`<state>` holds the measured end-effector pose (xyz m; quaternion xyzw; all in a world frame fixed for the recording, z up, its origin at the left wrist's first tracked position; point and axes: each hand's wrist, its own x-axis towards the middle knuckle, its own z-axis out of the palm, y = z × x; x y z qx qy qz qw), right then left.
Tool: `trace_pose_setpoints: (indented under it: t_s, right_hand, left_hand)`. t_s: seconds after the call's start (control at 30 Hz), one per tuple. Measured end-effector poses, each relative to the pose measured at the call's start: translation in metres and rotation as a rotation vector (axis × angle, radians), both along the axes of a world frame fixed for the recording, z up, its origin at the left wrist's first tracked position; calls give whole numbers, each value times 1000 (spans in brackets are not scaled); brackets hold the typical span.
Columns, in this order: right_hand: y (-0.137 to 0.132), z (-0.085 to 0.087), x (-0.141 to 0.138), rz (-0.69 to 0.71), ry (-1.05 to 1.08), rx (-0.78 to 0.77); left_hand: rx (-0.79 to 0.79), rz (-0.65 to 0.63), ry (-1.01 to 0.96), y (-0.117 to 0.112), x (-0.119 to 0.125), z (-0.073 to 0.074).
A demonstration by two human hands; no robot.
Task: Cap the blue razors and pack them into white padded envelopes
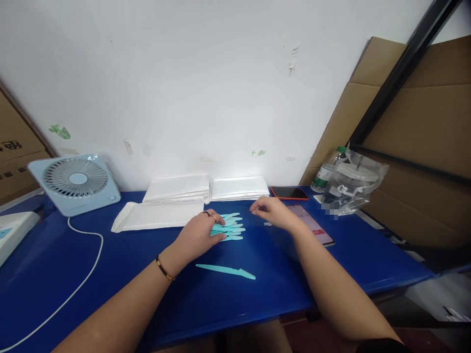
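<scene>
My left hand (202, 231) rests on a fan of several teal plastic razors (230, 226) on the blue table (110, 274), fingers curled over their handles. My right hand (270, 212) hovers just right of the bunch, fingers loosely bent and pinched together; what they hold, if anything, is too small to name. A tiny white piece (268, 224) lies on the table under it. One more teal razor (225, 270) lies alone nearer to me.
White padded envelopes (176, 189) are stacked at the back, with one (156, 216) lying open in front. A small blue fan (75, 182) and its white cable (84, 274) stand left. Two phones (289, 192) (319, 230), a bottle (326, 171) and a plastic bag (353, 184) sit right.
</scene>
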<state>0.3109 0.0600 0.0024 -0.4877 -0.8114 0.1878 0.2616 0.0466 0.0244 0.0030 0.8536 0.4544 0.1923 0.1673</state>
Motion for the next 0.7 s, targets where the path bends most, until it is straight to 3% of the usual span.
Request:
trace_pose_setpoints:
  t_s: [0.1, 0.2, 0.5, 0.7]
  right_hand:
    - [8, -2, 31, -103, -233, -154]
    - [11, -7, 39, -147, -325, -263]
    - [-4, 2, 1, 233, 177, -474]
    - [-7, -1, -14, 287, 172, -431]
  left_hand:
    - [-207, -198, 67, -14, 2, 4]
    - [-299, -282, 110, -22, 6, 0]
    - [-184, 15, 3, 8, -5, -7]
    - [-172, 47, 1, 14, -10, -10]
